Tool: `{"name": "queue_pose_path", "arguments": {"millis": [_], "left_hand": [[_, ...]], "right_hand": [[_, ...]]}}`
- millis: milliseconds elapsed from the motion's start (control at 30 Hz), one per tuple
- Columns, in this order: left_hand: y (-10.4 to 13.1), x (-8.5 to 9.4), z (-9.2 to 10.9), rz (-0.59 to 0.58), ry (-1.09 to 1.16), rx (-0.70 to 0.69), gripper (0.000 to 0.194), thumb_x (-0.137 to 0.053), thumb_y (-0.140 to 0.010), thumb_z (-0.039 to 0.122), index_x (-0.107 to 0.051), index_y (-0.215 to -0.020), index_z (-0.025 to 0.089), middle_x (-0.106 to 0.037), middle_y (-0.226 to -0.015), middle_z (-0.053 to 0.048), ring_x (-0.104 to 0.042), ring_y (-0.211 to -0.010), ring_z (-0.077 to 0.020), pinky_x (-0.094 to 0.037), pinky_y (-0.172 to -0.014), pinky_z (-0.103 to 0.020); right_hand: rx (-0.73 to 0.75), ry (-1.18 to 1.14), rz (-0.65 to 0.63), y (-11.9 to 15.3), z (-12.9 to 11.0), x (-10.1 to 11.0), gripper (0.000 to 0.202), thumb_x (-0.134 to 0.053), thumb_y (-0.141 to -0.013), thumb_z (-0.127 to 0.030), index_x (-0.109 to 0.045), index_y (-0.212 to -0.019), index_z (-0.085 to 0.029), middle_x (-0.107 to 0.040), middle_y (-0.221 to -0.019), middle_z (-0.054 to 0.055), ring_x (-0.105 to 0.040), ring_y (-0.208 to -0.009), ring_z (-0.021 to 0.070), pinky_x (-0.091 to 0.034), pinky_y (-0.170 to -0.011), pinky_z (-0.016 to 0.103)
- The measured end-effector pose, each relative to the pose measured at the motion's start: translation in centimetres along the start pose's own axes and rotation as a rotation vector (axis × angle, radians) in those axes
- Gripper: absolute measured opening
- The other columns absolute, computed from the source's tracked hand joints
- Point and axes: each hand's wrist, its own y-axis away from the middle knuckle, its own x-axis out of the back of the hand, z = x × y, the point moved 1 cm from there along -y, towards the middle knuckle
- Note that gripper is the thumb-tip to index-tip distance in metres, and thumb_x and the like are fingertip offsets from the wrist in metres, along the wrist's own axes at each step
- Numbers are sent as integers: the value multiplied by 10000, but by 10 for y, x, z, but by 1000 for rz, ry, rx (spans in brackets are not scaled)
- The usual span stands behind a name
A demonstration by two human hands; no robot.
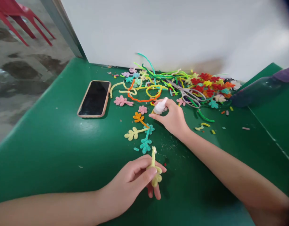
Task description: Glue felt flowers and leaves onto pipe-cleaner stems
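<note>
My left hand (139,179) pinches a pale yellow pipe-cleaner leaf (156,179) between thumb and fingers. Its stem points up, and a whitish, glossy blob sits on the tip. Farther off, my right hand (173,117) is closed around a small white bottle with a pointed nozzle (160,106), just above the table. Between the hands lie an orange leaf (138,117), another pale yellow leaf (131,134) and a teal leaf (145,146), their stems meeting near a teal flower (151,129). A pink flower (142,109) rests beside the bottle.
A phone (94,99) lies at the left on the green table (52,150). Along the white wall (158,31) are tangled pipe cleaners (156,75), scissors (193,95) and a heap of coloured flowers (207,83). A dark bottle (259,89) lies at the right.
</note>
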Motion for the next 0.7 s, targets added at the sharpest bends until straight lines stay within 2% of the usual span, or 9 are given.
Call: {"name": "queue_pose_path", "arguments": {"millis": [100,233,300,367,433,500,567,633,700], "left_hand": [[0,1,1,28,-19,5,361,-470,-938,439,-640,-1001,127,-587,-654,-8,-576,-614,-124,-458,-620,-259],[1,2,3,63,-53,2,396,-507,-916,457,-671,-1068,130,-573,-599,4,-538,-604,-127,-461,-672,-275],[1,3,4,69,-55,2,393,-510,-914,460,-682,-1065,141,-572,-589,11,-528,-601,-123,-461,-690,-275],[1,4,3,74,-44,-2,382,-507,-917,456,-687,-1058,149,-575,-601,14,-527,-600,-117,-462,-696,-275],[2,4,3,71,-22,-10,368,-506,-921,445,-692,-1052,155,-580,-619,16,-533,-602,-111,-464,-698,-272],[2,4,3,68,17,-8,329,-527,-913,422,-703,-1027,168,-589,-643,21,-537,-596,-100,-465,-688,-261],[3,3,3,91,64,24,253,-558,-900,371,-715,-967,184,-596,-652,30,-532,-580,-87,-464,-669,-245],[3,1,3,134,123,51,163,-582,-885,298,-712,-894,200,-603,-653,45,-525,-559,-76,-460,-633,-228],[3,-2,5,178,184,61,98,-596,-863,221,-690,-836,216,-607,-639,64,-518,-539,-69,-449,-586,-211]], "right_hand": [[47,47,-23,-14,9,-10,358,-756,-704,-380,-595,-976,-213,-643,-908,37,-594,-798,199,-487,-698,351],[55,26,-2,-23,18,-18,512,-763,-700,-385,-547,-1137,-231,-620,-1094,70,-606,-944,232,-520,-753,366],[61,5,18,-21,19,-17,774,-804,-646,-389,-425,-1309,-261,-516,-1282,101,-568,-1067,257,-538,-800,386],[60,-28,41,-13,16,-12,1043,-838,-592,-368,-225,-1433,-294,-324,-1446,121,-481,-1201,274,-538,-877,408],[35,-50,40,-1,11,-4,1121,-825,-608,-318,-100,-1463,-311,-209,-1497,117,-408,-1274,274,-508,-959,430],[3,-49,47,14,2,6,1046,-800,-630,-264,-144,-1444,-304,-202,-1488,120,-383,-1283,280,-476,-993,445],[-23,-99,94,31,-10,18,838,-733,-702,-231,-250,-1385,-282,-249,-1453,127,-419,-1228,260,-497,-915,409],[-61,-222,111,51,-23,29,474,-640,-797,-207,-415,-1210,-270,-441,-1254,92,-508,-1056,208,-490,-797,357],[-149,-255,-18,71,-38,39,127,-556,-876,-208,-513,-984,-259,-533,-926,18,-522,-831,157,-451,-756,336]]}}
